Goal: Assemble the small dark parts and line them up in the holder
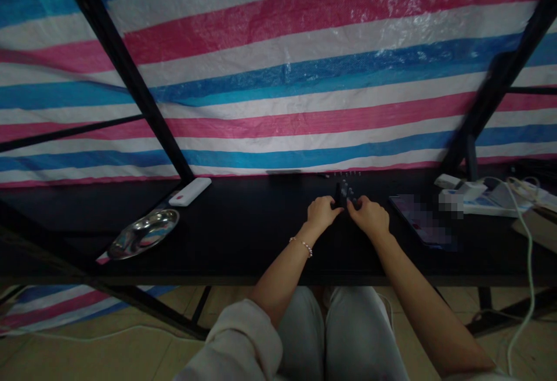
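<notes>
The left hand (pixel 321 211) and the right hand (pixel 369 216) hold a small dark thing (pixel 342 192) on the table (pixel 243 236). A shiny dish (pixel 143 233) lies left of that thing, a tablet (pixel 420 218) right of it.

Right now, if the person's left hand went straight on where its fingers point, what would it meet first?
The left hand would first meet the small dark object standing on the black table, between it and the right hand; its fingertips seem to touch it, though depth is unclear.
</notes>
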Action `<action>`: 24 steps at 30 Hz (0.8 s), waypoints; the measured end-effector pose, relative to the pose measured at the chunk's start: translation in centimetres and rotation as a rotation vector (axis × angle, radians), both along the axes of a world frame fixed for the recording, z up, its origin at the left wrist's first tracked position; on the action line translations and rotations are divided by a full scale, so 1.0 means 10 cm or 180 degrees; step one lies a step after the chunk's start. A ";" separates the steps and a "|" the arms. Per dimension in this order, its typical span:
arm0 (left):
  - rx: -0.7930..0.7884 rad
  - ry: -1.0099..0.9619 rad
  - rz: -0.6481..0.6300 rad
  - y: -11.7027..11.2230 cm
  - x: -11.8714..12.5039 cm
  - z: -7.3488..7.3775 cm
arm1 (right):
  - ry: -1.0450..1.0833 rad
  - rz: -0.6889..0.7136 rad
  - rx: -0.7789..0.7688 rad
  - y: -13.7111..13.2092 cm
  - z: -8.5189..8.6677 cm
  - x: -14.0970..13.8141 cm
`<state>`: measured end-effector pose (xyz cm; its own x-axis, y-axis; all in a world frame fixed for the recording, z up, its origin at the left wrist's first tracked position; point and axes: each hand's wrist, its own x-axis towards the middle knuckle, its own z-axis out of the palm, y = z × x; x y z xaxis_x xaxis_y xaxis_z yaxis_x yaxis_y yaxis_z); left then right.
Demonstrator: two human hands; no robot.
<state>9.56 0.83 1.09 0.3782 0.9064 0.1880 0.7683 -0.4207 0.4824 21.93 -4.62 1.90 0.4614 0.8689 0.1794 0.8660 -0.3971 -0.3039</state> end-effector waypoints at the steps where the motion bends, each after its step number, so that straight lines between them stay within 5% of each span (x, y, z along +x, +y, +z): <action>1: -0.0013 0.0005 0.0046 0.01 0.02 -0.02 | -0.0010 0.0013 -0.0008 0.00 0.00 0.00; 16: 0.0154 -0.0105 0.0051 0.03 0.11 -0.11 | -0.0114 0.0097 0.0068 0.02 -0.05 0.01; 24: 0.0316 -0.0527 0.0026 0.03 -0.19 -0.03 | -0.0345 0.0410 0.0510 0.04 -0.10 0.03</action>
<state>7.70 1.12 0.82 0.3275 0.8832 0.3357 0.6855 -0.4666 0.5589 22.19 -4.20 0.85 0.3191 0.8758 0.3622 0.9374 -0.2354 -0.2567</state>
